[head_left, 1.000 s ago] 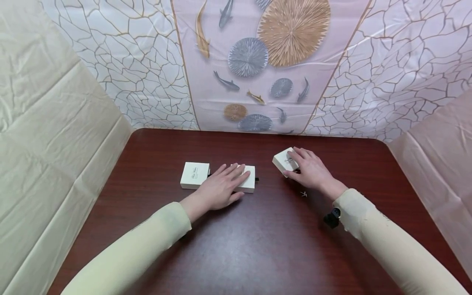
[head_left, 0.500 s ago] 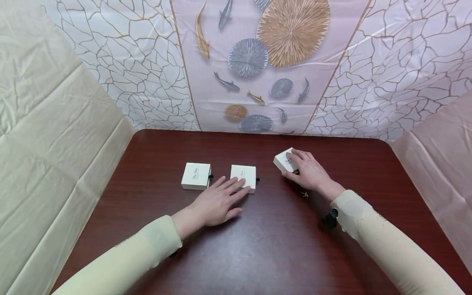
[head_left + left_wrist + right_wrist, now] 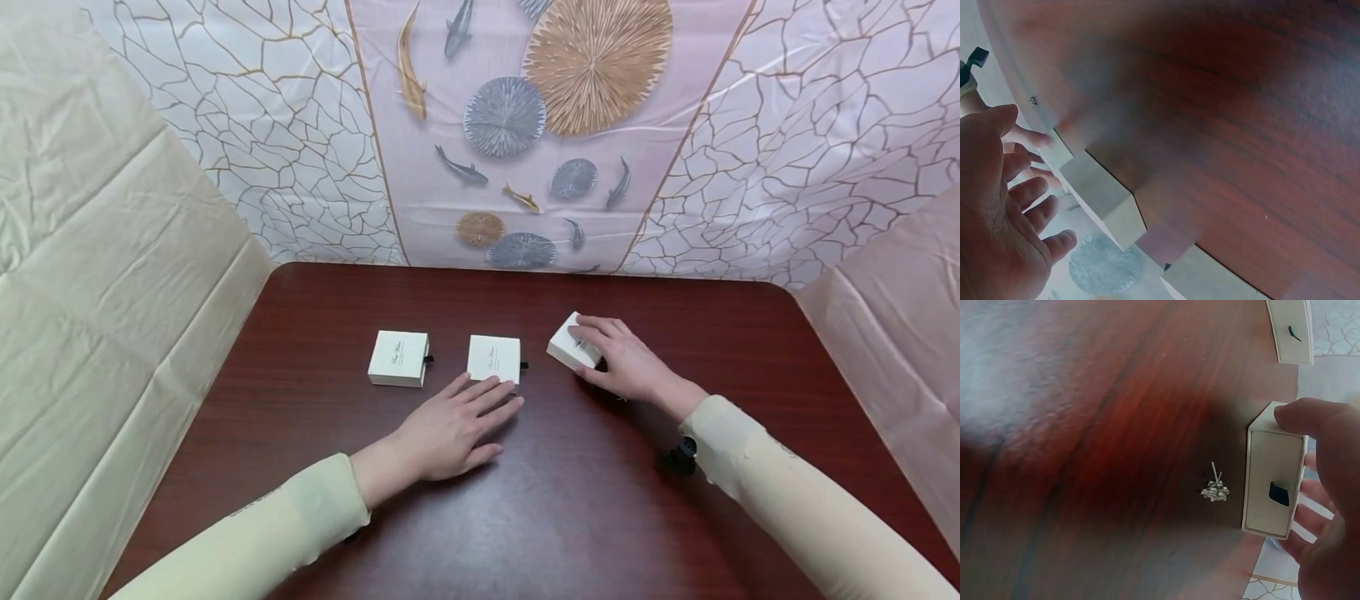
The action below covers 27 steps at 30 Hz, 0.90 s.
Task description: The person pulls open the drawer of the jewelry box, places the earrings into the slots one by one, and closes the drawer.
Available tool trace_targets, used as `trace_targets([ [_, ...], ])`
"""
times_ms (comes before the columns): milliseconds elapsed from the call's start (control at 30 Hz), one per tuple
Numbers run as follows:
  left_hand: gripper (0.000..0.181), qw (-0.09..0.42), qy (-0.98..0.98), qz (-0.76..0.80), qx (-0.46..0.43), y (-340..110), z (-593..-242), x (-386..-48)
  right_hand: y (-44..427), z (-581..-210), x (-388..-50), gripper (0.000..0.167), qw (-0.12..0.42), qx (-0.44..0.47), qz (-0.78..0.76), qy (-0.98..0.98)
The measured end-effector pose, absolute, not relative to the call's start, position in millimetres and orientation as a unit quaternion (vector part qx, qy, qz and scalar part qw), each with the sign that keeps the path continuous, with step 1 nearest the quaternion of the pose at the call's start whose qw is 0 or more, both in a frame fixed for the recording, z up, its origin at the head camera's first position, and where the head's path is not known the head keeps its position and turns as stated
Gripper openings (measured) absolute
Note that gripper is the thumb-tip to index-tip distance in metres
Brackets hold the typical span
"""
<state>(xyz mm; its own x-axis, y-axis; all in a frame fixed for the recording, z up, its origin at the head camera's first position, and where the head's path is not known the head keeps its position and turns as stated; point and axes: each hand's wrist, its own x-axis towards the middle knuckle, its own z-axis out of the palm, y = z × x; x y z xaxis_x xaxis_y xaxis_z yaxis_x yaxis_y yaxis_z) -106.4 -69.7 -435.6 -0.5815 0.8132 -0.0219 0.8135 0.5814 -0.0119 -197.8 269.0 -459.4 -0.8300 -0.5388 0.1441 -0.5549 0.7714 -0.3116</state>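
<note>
Three small white drawer boxes with black pull tabs and printed lids stand on the table. My right hand [image 3: 626, 358] grips the right box [image 3: 567, 344], which sits turned at an angle; the thumb lies on one side and the fingers reach over the other. Its black tab [image 3: 1279, 494] faces the right wrist camera. Close by lies a small silvery ornament [image 3: 1215, 491] with a beaded cluster and thin prongs, mostly hidden by the hand in the head view. My left hand [image 3: 450, 429] is spread, empty, just in front of the middle box [image 3: 493, 357]; whether its fingertips touch the box, I cannot tell.
The left box [image 3: 399, 358] stands apart, its tab pointing right. Dark reddish wood makes up the tabletop [image 3: 525, 517]. A patterned cloth [image 3: 517, 208] hangs behind the table, and cream cloth [image 3: 135, 275] borders the left side.
My left hand has drawn back off the middle box toward me, uncovering its lid. The right hand has shifted and turned the right box slightly leftward and nearer, keeping its hold.
</note>
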Motion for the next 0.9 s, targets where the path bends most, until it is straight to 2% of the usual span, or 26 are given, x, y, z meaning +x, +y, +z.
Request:
trace_targets([
  [433,0.066,0.011,0.887,-0.008,0.461,-66.1,-442.1,-101.6,271.3,-456.0,-184.0,0.069,-0.015,0.344,0.166,-0.924],
  [900,0.066,0.027,0.888,-0.007,0.460,-59.6,-444.8,-100.4,268.6,-445.9,-178.5,0.071,-0.032,0.402,0.130,-0.906],
])
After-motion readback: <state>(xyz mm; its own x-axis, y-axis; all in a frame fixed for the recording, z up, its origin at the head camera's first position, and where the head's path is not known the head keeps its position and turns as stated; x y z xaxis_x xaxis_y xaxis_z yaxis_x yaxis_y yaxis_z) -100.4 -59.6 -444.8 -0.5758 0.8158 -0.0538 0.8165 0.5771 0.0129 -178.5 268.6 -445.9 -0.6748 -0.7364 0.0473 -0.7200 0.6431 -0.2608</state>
